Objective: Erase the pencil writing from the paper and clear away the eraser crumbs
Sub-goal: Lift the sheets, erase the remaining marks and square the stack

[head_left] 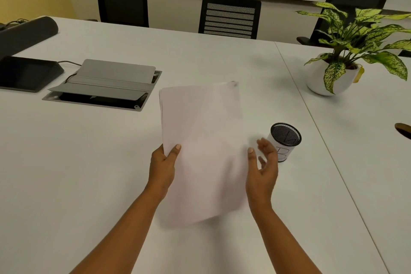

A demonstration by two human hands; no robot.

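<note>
A thin stack of white paper [203,151] is held above the white table [77,173] in the middle of the view, blurred by motion. No pencil writing or eraser crumbs show on its face. My left hand [163,167] grips the paper's left edge, thumb on top. At the paper's right edge is my right hand [262,169], thumb touching the sheet and fingers spread apart behind it. No eraser is visible.
A mesh pen cup [284,141] stands just right of my right hand. A potted plant [347,51] is at the far right. An open cable hatch [104,87] and a dark device [26,73] lie at the left. Black chairs [229,16] line the far side.
</note>
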